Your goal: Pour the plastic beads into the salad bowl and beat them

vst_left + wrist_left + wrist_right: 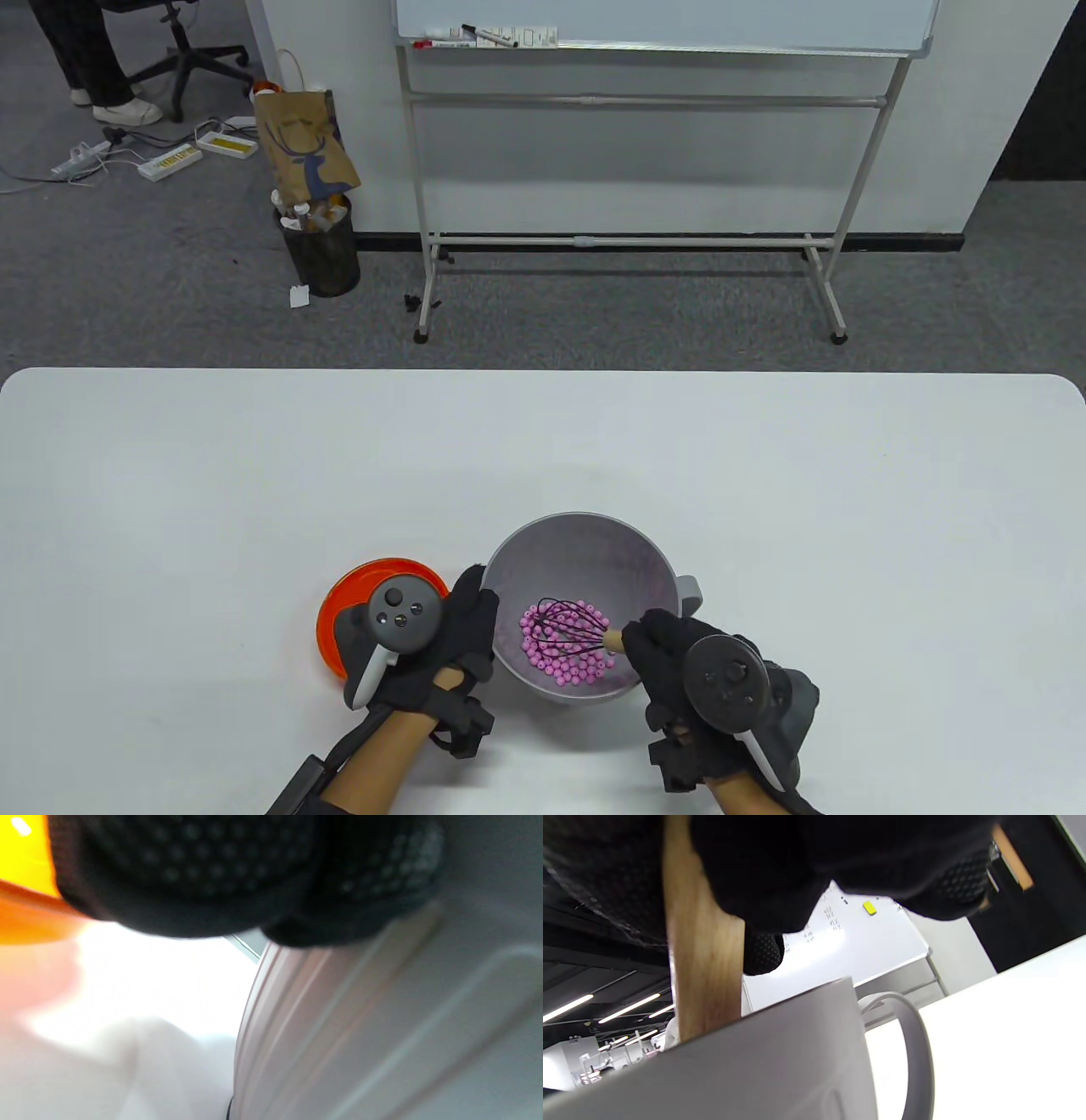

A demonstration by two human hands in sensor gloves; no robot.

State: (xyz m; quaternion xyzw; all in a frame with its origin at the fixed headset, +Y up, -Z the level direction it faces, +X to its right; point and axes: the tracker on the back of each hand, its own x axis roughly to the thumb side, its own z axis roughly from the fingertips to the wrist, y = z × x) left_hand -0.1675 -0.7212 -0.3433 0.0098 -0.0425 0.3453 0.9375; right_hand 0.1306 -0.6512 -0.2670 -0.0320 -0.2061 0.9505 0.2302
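A grey salad bowl (pixel 585 543) stands on the white worktop (pixel 543 458), near its front edge, and serves as the landmark here. Inside the bowl, on its floor toward the front, lies a heap of pink plastic beads (pixel 562 658). The black wire head of a whisk (pixel 570 632) rests among those beads, and its wooden handle slants up over the bowl's right front rim. The right hand (pixel 679 671) is at that rim, its grip curled round the handle; the right wrist view shows the pale wood passing between the dark gloved fingers (pixel 763 950) just above the bowl's outer wall. A grey loop handle (pixel 689 590) sticks out from the bowl's right side, apart from the hand.

The left hand (pixel 454 649) is at the bowl's left side. Its gloved fingers (pixel 472 594) reach up along the outer wall to the rim, and the left wrist view shows fingertips (pixel 348 887) pressed against the ribbed grey wall. Whether this grip wraps over the rim or only lies flat against the wall, I cannot tell.

Just left of the bowl, partly under the left hand and its tracker (pixel 399 615), sits an orange container (pixel 361 586) on the worktop; its contents are hidden.

Beyond the worktop, behind the bowl, a whiteboard stand (pixel 645 170) stands on grey carpet.
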